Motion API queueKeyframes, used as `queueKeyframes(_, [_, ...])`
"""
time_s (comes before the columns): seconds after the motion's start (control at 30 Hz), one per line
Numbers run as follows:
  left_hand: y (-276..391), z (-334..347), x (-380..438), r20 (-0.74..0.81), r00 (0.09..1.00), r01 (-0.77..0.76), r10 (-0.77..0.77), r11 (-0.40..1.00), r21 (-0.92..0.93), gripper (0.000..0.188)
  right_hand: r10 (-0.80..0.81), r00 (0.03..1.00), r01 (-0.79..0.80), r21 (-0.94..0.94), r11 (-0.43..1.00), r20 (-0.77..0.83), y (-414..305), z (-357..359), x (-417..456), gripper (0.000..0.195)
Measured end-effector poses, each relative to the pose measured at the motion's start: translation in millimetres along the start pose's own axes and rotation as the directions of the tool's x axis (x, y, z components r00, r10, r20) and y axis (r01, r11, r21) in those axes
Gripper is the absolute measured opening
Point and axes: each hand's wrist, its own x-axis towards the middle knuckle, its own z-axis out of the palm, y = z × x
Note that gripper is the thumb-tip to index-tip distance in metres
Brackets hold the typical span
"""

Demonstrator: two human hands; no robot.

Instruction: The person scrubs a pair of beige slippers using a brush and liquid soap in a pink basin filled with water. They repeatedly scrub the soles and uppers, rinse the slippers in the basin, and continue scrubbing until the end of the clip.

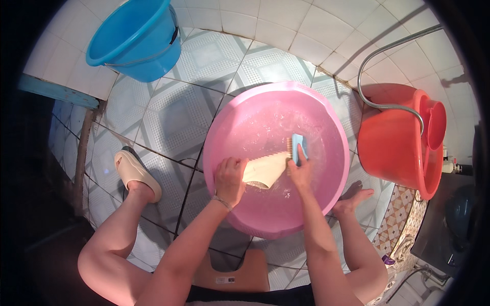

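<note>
A large pink plastic basin point(249, 225) holding water stands on the floor before me. Over it, my left hand point(230, 181) grips one end of a cream slipper point(266, 168), whose ridged sole edge faces away from me. In my right hand point(301, 170) is a scrubbing brush with a light blue back point(296, 147). Its brown bristles point left and meet, or nearly meet, the right end of the slipper. A chain bracelet circles my left wrist. My fingers hide part of the slipper and the brush.
A blue bucket point(149, 57) stands at the far left by the wall. To the right, a red bucket point(390, 145) holds a red dipper point(436, 124), with a metal hose point(367, 69) hanging into it. My left foot wears a cream slipper point(139, 174). A brown stool point(233, 281) is beneath me.
</note>
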Motion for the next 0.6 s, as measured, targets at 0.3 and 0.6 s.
queueKeyframes(0.3, [-23.3, -6.7, -5.9, -0.047, 0.995, 0.088, -0.089, 0.996, -0.018, 0.051, 0.250, 0.958, -0.283, 0.560, 0.779, 0.137, -15.9, -5.1, -7.0, 0.059])
queueKeyframes(0.6, [0.6, 17.7, -2.5, -0.047, 0.992, 0.112, -0.117, 0.990, -0.084, 0.044, -0.116, 0.989, 0.123, -0.074, 0.990, 0.087, -105.6, 1.9, -45.1, 0.064])
